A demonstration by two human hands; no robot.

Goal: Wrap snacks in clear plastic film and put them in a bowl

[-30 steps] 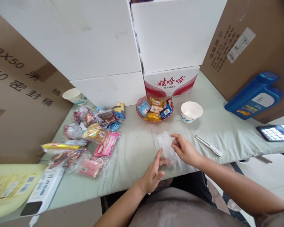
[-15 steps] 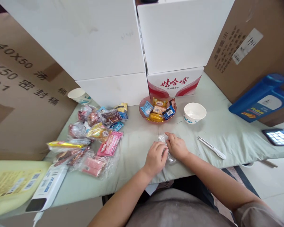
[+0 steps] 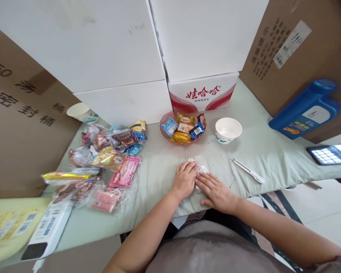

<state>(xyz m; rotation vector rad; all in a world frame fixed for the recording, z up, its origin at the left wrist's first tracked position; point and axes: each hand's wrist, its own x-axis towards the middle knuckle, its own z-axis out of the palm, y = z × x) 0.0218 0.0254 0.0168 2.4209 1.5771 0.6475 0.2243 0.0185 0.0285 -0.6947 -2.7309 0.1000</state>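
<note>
A crumpled piece of clear plastic lies on the cloth-covered table in front of me, partly hidden under my hands. My left hand is closed on its left side with bent fingers. From the right, my right hand lies almost flat on the plastic, fingers stretched out and thumb apart, its fingertips close to the left hand's. Beyond them stands a pink glass bowl of wrapped snacks. A white paper bowl is to its right, and a white utility knife lies nearer to me.
Many packaged snacks are heaped on the left, beside a power strip and a yellow bottle. White boxes wall off the back. On the right are a blue bottle and a phone.
My right hand has slid back and flattened, its fingers now stretched over the plastic. The left hand stays on the plastic's left side. The whole view has shifted slightly.
</note>
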